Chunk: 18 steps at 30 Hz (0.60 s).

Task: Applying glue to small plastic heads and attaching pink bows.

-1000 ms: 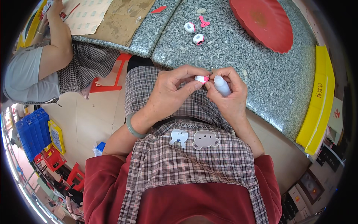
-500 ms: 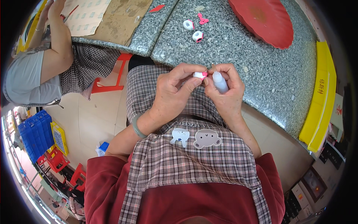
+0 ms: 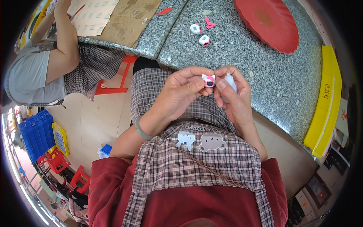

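My L hand (image 3: pixel 174 90) is clamped on a small, plastic-looking white-and-pink cat-head piece (image 3: pixel 208 80), pinched btwn thumb & fingers over my lap, just off the near edge of the grey speckled stone tabletop (image 3: pixel 272 75). R hand (image 3: pixel 239 96) is wrapped round a small, pale translucent squeeze bottle (image 3: pixel 229 80), its thin nozzle (image 3: pixel 228 69) pointing away from me; R fingertips sit right by the piece, can't tell if touching. Rounded white pieces w/ pink rims (image 3: pixel 195 29) & small pink bits (image 3: pixel 210 23) lie farther up the tabletop, near a red scalloped dish (image 3: pixel 278 30). Step now, I'd say: steadying/checking the piece, bottle at the ready. Next move prob. calls for a firm L pinch & careful nozzle aim.
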Each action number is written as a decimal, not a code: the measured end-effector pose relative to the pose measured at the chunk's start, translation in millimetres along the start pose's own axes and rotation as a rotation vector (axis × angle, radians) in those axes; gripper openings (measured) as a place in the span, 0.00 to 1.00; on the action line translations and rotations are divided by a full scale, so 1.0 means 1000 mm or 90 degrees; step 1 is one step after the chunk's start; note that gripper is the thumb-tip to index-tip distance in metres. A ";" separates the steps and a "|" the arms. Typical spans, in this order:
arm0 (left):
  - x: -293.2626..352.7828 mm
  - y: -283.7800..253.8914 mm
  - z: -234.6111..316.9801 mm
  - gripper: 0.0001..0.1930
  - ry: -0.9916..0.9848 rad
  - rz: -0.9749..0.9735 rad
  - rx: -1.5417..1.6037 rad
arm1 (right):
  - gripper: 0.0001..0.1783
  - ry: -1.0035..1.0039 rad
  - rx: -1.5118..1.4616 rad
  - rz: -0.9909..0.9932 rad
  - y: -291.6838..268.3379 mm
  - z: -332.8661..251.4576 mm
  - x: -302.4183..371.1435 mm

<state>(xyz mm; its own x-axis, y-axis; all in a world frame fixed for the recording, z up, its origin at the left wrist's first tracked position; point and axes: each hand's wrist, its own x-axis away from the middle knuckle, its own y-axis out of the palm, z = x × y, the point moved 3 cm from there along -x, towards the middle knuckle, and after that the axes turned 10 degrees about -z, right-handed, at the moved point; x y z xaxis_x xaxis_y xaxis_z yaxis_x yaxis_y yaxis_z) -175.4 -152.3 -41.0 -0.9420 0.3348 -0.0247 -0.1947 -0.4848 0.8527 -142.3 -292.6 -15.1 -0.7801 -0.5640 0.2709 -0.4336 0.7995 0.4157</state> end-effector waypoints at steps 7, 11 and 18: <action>0.004 0.018 0.006 0.13 0.052 0.085 -0.255 | 0.09 -0.076 0.145 0.037 0.007 0.002 0.000; 0.004 0.024 0.005 0.13 0.069 0.093 -0.266 | 0.08 -0.155 0.114 0.065 0.011 0.009 0.001; 0.002 0.020 0.004 0.13 0.075 0.085 -0.213 | 0.06 -0.182 0.083 0.103 0.011 0.013 0.001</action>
<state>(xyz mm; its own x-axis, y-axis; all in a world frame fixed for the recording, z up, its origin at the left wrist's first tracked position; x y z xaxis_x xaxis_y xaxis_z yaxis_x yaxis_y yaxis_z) -180.2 -158.1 -22.5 -0.9861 0.1660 -0.0015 -0.1291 -0.7614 0.6353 -153.5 -281.5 -21.5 -0.9300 -0.3620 0.0630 -0.3336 0.9037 0.2683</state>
